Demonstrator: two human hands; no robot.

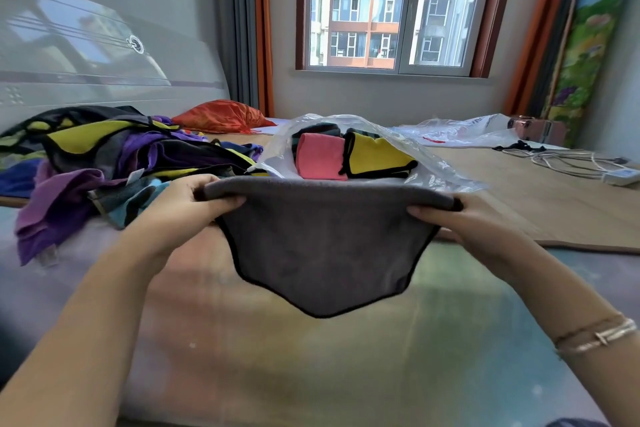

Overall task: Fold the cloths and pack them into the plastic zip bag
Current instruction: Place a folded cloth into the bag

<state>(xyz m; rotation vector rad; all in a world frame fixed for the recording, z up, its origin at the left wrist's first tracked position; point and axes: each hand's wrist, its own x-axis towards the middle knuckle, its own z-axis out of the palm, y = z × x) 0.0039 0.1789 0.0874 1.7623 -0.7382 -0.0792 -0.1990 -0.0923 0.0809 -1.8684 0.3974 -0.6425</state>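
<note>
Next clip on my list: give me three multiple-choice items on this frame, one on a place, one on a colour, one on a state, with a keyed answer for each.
1. Where does the pile of unfolded cloths lie?
A. left of the plastic bag
B. right of it
C. inside it

2. What colour is the held cloth?
A. pink
B. grey
C. yellow

3. How is the held cloth held?
A. left hand only
B. right hand only
C. both hands, one at each end of its top edge

Answers: 1 A, the pile sits on the left side of the bed; 2 B, it is grey with a black border; 3 C, it hangs between the two hands.
</note>
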